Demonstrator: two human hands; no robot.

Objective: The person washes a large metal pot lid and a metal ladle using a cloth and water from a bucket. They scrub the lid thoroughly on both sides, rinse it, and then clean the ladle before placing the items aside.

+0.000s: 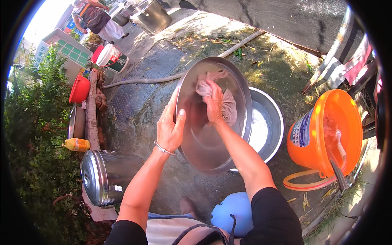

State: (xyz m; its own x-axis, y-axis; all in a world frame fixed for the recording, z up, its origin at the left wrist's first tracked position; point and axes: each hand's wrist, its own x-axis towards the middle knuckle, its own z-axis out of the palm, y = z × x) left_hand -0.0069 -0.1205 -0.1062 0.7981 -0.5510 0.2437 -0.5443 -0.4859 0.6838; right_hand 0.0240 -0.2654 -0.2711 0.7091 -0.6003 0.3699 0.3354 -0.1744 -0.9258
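Note:
A large round metal basin (196, 144) is tilted up in front of me, its inside facing me. My left hand (171, 127) holds its left rim, the thumb on the near side and the fingers along the edge. Inside the basin, my right hand (213, 104) presses on a wet, pinkish cloth (229, 107), part of which bunches up beyond the fingers. Behind the tilted basin, on the ground, stands a second metal basin (277, 122) that looks to have water in it; the first basin hides its left part.
An orange bucket (294, 153) with a hose inside stands at right. At left are a lidded steel pot (114, 174), a yellow bottle (77, 144) and a red basin (80, 88). A grey hose (147, 80) crosses the ground. A person (95, 18) stands far off, upper left.

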